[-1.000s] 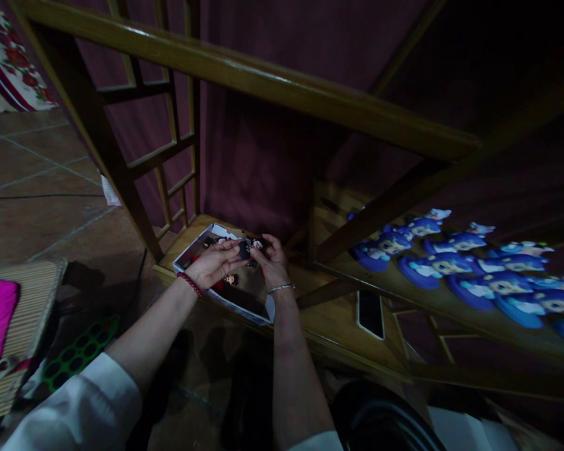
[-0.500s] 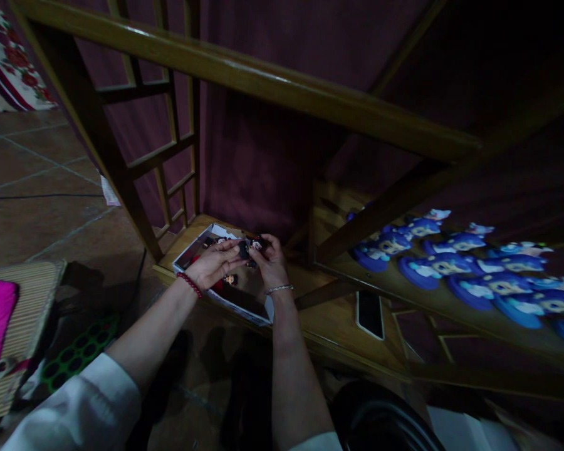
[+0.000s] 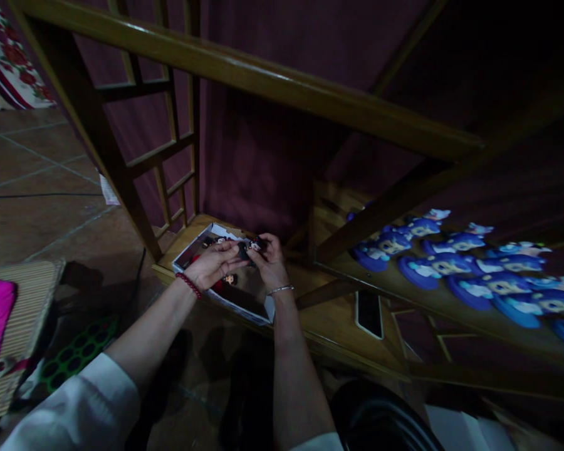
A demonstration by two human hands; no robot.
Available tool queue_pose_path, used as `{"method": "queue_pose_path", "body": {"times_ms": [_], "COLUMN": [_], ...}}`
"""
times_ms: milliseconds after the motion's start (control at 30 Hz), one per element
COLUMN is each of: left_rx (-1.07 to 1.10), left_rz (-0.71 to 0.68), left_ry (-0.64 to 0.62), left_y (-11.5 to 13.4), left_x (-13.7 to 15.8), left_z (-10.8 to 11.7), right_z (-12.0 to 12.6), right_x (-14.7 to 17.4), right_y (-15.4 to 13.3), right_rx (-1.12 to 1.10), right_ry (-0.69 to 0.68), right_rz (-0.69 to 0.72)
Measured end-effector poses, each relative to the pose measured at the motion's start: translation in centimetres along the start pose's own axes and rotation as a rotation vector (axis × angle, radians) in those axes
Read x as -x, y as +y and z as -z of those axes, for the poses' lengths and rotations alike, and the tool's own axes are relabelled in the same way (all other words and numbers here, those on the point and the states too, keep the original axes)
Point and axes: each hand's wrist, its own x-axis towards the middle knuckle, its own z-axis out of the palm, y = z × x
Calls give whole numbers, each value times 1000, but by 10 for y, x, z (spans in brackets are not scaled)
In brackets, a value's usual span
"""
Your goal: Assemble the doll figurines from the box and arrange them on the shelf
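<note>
White left sleeve [image 3: 82,407], white right sleeve [image 3: 317,442].
At the wrist of the left hand [image 3: 211,266] there is a red bracelet [image 3: 189,285] of small round beads; at the right hand [image 3: 273,268], a thin silver-coloured bracelet [image 3: 281,289]. The left sleeve has soft folds; the right sleeve is visible only in small part.

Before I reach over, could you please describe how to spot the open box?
At the wooden frame, find the lower shelf beneath the left hand and right hand. The box there has pale walls and small figures inside, unlike the flat, dark phone farther right.
</note>
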Motion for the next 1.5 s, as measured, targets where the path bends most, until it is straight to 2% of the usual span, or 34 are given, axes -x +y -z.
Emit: {"method": "queue_pose_path", "body": {"times_ms": [333, 633, 1067, 1300, 1500], "left_rx": [9, -21, -19, -84, -59], "left_rz": [28, 55, -72, -109, -126], "left_ry": [-24, 27, -14, 43, 39], "left_y": [0, 0, -5, -4, -4], "left_x": [-1, 0, 0, 1, 2], "left_z": [4, 2, 2, -2, -4], "right_z": [1, 1, 0, 0, -1], "right_x": [0, 3, 2, 1, 1], "right_y": [-4, -7, -7, -3, -6], "right_rx": [4, 19, 70, 85, 36], "right_ry": [-50, -81, -14, -5, -7], "right_rz": [39, 26, 19, 33, 41]}}
